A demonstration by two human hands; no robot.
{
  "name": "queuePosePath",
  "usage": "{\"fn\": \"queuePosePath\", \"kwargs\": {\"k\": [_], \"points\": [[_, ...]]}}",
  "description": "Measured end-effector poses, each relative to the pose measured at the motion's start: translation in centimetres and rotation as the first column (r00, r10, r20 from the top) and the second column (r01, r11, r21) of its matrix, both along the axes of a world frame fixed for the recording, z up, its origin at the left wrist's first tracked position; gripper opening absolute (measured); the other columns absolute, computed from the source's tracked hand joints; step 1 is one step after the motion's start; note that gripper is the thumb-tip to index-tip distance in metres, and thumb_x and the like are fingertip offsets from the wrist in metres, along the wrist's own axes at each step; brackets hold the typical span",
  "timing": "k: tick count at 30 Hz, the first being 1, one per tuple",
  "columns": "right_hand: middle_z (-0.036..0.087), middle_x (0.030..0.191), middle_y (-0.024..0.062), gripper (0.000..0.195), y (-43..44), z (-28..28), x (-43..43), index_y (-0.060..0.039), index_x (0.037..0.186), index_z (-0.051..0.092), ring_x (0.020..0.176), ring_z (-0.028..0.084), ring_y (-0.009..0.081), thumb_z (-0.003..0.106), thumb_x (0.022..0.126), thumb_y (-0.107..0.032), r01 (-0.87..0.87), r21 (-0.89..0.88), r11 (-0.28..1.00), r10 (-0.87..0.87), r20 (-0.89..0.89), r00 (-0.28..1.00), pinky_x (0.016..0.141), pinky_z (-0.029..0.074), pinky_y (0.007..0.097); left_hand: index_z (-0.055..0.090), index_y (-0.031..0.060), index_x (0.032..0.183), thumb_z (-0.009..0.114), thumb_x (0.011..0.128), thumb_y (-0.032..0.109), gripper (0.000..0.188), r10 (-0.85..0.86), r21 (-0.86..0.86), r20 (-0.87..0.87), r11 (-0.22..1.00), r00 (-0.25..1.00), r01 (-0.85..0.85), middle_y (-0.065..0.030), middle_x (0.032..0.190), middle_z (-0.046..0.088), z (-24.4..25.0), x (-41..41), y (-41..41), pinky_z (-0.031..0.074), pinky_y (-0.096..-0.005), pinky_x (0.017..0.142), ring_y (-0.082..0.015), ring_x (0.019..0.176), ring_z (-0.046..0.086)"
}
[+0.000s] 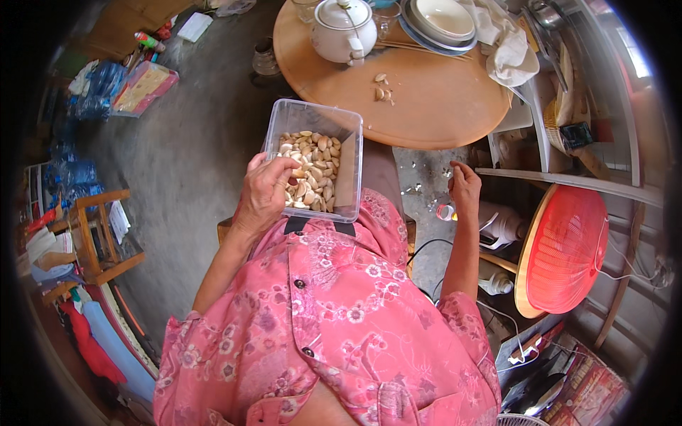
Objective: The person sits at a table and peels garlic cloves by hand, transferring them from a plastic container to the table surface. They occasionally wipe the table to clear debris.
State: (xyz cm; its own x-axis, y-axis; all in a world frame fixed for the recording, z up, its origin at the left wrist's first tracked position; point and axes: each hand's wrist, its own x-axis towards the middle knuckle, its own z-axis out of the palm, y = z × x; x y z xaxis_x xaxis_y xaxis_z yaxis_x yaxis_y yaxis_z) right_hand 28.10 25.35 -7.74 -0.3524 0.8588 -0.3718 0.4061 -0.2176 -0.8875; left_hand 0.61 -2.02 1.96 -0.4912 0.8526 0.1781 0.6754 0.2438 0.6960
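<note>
On my lap rests a clear plastic container (349, 213) with many garlic cloves (314, 175) inside and a flat brown piece along its right side. My left hand (269, 186) reaches over the container's left wall, its fingertips closed on a garlic clove (298, 173) just above the others. My right hand (464, 183) is off to the right, below the round table's edge, with its fingers bent together; whether something small is between them I cannot tell. A few garlic pieces (380, 95) lie on the round wooden table (442, 117) beyond the container.
A white teapot (343, 32), glass cups, chopsticks, stacked bowls (445, 24) and a cloth (511, 58) occupy the table's far part. Light scraps lie on the floor at the right, near a red mesh cover (565, 250) and cords. A wooden stool-like frame (101, 234) stands left.
</note>
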Motion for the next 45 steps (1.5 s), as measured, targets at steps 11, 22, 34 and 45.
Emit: {"fn": "queuePosePath", "kwargs": {"k": [11, 22, 34, 45], "points": [[0.049, 0.064, -0.0013, 0.028, -3.7, 3.5, -3.7, -0.0039, 0.106, 0.06, 0.044, 0.036, 0.0042, 0.057, 0.088, -0.025, -0.025, -0.379, 0.925, -0.143, -0.41, 0.901, 0.037, 0.026, 0.0185, 0.061, 0.0042, 0.087, 0.057, 0.083, 0.009, 0.007, 0.107, -0.025, 0.051, 0.994, 0.993, -0.106, -0.0091, 0.074, 0.065, 0.1, 0.7, 0.3, 0.039, -0.0383, 0.089, -0.0281, 0.08, 0.059], [0.056, 0.068, 0.0032, 0.033, -14.0, 7.1, -15.4, 0.0007, 0.094, 0.06, 0.054, 0.049, 0.0097, 0.049, 0.091, -0.031, -0.608, -0.16, 0.778, 0.472, -0.489, 0.733, 0.047, 0.04, 0.0259, 0.058, -0.0008, 0.083, 0.055, 0.084, 0.002, 0.004, 0.103, 0.005, 0.064, 0.995, 0.993, -0.104, -0.0054, 0.078, 0.059, -0.8, 0.5, -0.6, 0.045, -0.026, 0.075, -0.0139, 0.075, 0.059], [0.058, 0.071, 0.0001, 0.016, -14.4, 7.0, -14.9, -0.003, 0.103, 0.057, 0.044, 0.038, 0.0018, 0.053, 0.09, -0.011, -0.641, -0.465, 0.61, 0.35, -0.568, 0.745, 0.04, 0.025, 0.0177, 0.057, 0.0054, 0.076, 0.055, 0.082, 0.008, 0.007, 0.127, 0.125, 0.13, 0.982, 0.983, -0.143, -0.0065, 0.065, 0.061, 0.0, 0.7, 0.2, 0.042, -0.0372, 0.083, -0.0257, 0.065, 0.059], [0.057, 0.072, 0.0002, 0.016, -15.1, 6.7, -15.4, -0.0017, 0.103, 0.057, 0.048, 0.042, 0.0026, 0.056, 0.088, -0.008, -0.575, -0.396, 0.716, 0.316, -0.551, 0.773, 0.041, 0.03, 0.0176, 0.058, 0.0049, 0.086, 0.063, 0.08, 0.016, 0.013, 0.046, 0.027, 0.012, 0.999, 0.999, -0.047, -0.0075, 0.07, 0.061, 0.6, 0.6, 0.0, 0.036, -0.0432, 0.094, -0.0252, 0.073, 0.061]]}}
